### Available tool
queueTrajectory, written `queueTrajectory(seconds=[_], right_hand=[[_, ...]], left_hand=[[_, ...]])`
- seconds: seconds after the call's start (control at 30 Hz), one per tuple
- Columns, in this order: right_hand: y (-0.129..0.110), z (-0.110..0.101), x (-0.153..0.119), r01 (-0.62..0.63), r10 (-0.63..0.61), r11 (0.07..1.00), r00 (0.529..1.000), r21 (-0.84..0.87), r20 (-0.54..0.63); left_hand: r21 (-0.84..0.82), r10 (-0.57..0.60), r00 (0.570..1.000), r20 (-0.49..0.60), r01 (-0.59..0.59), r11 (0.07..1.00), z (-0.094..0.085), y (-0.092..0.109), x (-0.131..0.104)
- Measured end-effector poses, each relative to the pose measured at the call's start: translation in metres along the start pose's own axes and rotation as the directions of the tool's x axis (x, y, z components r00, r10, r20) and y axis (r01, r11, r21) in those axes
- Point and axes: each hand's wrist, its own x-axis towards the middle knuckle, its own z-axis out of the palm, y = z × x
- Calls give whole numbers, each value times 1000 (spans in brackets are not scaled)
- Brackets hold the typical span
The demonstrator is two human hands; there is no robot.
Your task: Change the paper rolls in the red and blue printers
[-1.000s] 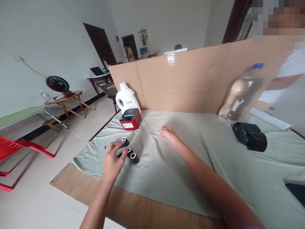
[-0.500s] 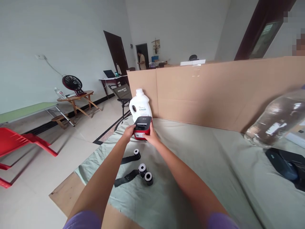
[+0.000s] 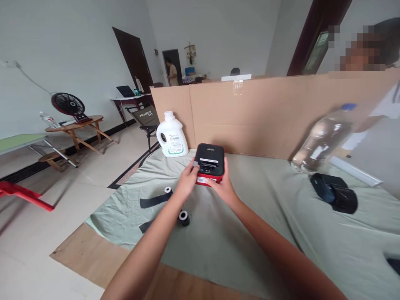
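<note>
Between both hands is a small black-and-red label printer (image 3: 210, 160), with a slot across its dark top. My left hand (image 3: 188, 177) grips its left side, thumb on the upper edge. On the other side, my right hand (image 3: 224, 183) wraps the right edge, its thumb across the front face. Left of the printer stands a white handled jug (image 3: 172, 135). Nearer to me, partly behind my left forearm, lie small rolls of black strip: one roll (image 3: 168, 191) with its strip pulled out, another roll (image 3: 184, 217) beside my arm.
A cardboard panel (image 3: 225, 116) borders the back of the green cloth (image 3: 237, 233). At right are a large clear bottle (image 3: 325, 139) and a black device (image 3: 334, 193). A person (image 3: 371, 46) is behind the panel; another person (image 3: 171, 73) stands by the far doorway.
The printer, held in both hands, has moved right, away from the front of the jug. My view has turned right, bringing more of the clear bottle and the person behind the panel into sight.
</note>
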Motion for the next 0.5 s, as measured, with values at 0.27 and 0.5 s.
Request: queueTrajectory(seconds=[0.27, 0.5], right_hand=[[-15, -108, -80, -46, -6, 934, 990, -354, -144], [8, -108, -83, -6, -53, 931, 987, -364, -153]], left_hand=[[-277, 100, 984, 144, -57, 959, 100, -41, -105], [-294, 126, 972, 196, -65, 954, 93, -50, -106]])
